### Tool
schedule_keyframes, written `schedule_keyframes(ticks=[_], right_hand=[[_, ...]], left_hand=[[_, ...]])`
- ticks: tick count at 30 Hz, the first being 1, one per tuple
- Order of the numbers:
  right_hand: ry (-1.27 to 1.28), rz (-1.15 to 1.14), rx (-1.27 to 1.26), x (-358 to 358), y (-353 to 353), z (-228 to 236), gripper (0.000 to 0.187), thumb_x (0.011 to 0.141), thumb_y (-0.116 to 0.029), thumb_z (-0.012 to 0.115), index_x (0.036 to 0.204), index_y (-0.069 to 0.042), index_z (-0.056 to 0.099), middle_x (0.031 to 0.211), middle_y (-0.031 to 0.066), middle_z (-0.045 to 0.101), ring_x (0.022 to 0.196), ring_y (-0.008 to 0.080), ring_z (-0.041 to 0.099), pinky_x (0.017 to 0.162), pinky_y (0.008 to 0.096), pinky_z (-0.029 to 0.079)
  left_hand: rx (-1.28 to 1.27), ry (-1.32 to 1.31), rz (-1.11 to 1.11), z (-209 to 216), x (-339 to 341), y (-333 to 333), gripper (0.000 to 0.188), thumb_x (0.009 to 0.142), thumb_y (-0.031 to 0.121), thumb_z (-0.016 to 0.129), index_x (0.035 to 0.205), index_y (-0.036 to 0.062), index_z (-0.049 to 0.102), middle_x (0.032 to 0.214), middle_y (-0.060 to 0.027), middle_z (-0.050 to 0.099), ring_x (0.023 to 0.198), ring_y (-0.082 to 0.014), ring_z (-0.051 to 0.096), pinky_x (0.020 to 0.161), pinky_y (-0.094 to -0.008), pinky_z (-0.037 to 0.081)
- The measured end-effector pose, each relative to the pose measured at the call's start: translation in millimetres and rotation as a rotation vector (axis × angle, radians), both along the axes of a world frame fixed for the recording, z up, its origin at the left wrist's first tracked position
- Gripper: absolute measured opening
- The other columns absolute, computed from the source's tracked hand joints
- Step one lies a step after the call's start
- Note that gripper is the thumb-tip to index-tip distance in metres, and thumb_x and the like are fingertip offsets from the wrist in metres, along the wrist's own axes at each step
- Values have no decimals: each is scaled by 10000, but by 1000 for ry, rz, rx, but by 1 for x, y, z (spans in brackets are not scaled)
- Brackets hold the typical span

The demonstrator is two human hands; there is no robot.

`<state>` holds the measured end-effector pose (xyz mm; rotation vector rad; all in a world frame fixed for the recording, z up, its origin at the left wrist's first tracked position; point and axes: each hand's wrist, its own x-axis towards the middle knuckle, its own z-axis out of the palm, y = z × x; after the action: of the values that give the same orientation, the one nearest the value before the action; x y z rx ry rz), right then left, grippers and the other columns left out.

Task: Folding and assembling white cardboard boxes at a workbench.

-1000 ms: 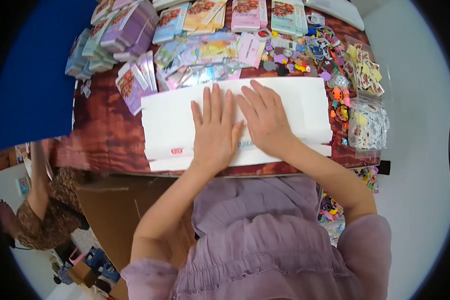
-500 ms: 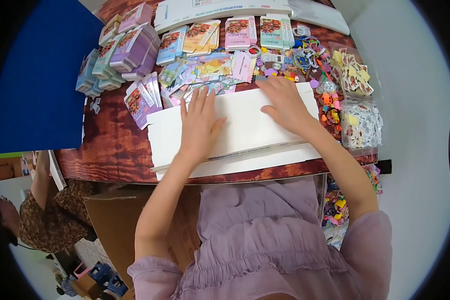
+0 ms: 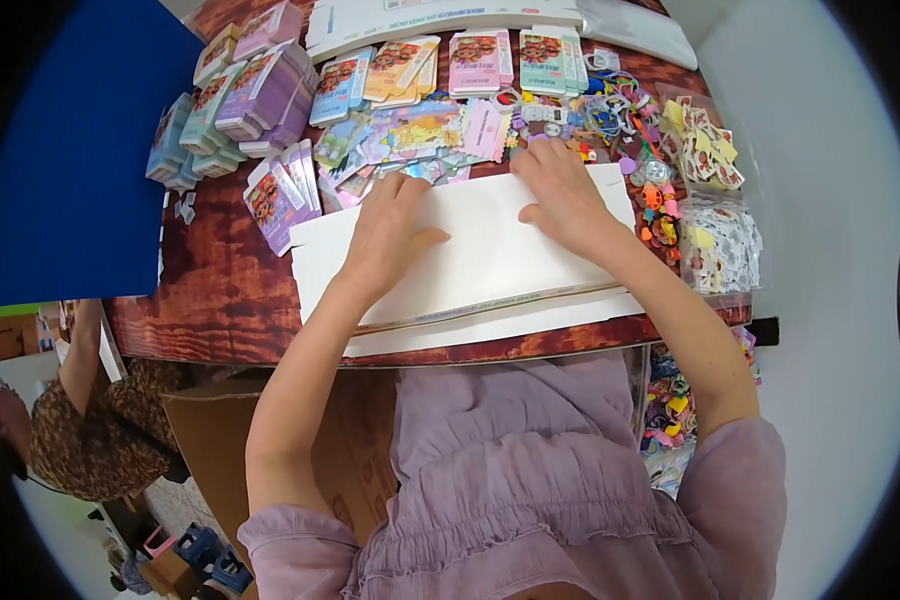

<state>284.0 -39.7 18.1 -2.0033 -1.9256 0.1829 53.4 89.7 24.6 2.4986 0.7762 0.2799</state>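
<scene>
A long white cardboard piece point(image 3: 480, 240), seemingly folded, lies along the table's near side, with a printed strip on its near edge and more white board beneath. My left hand point(image 3: 385, 235) bears on its left half, fingers bent down over the far edge and thumb stretched across the top. On the right half, my right hand point(image 3: 565, 205) curls its fingers over the same far edge, with its thumb on the white surface. Both sets of fingertips are partly hidden. Just beyond the board lie colourful printed cards point(image 3: 410, 140) and, left of it, purple card packs point(image 3: 282, 198).
Stacked card boxes point(image 3: 270, 95) stand at the far left. Small toys and trinkets point(image 3: 610, 115) spread to the right, beside bags of stickers point(image 3: 720, 245). Long white flat boxes point(image 3: 440, 18) lie at the back. A blue panel point(image 3: 75, 160) and another person point(image 3: 105, 430) are on the left.
My fingers have bent from lying flatter to curling over the board's far edge. My left hand has shifted slightly left and nearer. The view has moved a little.
</scene>
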Motion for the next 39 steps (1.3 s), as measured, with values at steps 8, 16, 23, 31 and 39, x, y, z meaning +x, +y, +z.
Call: schedule_keyframes(ticks=[8,16,23,31,39], right_hand=[[-34,27,92,-1,-4,3,547,657,-92,862,1102,-49,546,1113,130,563,1121,332,528,983,453,395],[-90,71,176,-10,-10,9,456,666,-67,822,1017,-55,530,1034,129,563,1012,332,566,859,437,460],[-66,203,229,-6,-15,-1,257,740,-38,725,923,-62,546,940,98,568,926,315,582,738,438,491],[-128,270,311,-1,-19,-19,145,770,-59,655,888,-73,572,909,80,566,885,289,567,747,401,485],[-193,385,280,5,-30,-14,115,791,-93,632,895,-81,584,930,65,583,908,252,579,775,385,479]], left_hand=[[142,-117,-38,-5,-3,-5,562,710,153,880,1185,11,616,1157,-166,598,1093,-377,588,957,-452,476],[359,-161,-35,1,-5,-19,478,701,159,866,1075,47,591,1050,-140,574,979,-343,580,858,-448,473],[331,-76,-138,-4,-16,-26,314,763,167,806,943,69,568,961,-99,556,889,-308,567,764,-437,470],[472,-226,-227,-35,-32,-16,245,791,139,726,1007,87,621,999,-69,585,938,-257,587,789,-396,476],[513,-130,-386,-29,-39,-20,333,776,97,666,1108,74,658,1052,-53,618,966,-258,608,814,-393,492]])
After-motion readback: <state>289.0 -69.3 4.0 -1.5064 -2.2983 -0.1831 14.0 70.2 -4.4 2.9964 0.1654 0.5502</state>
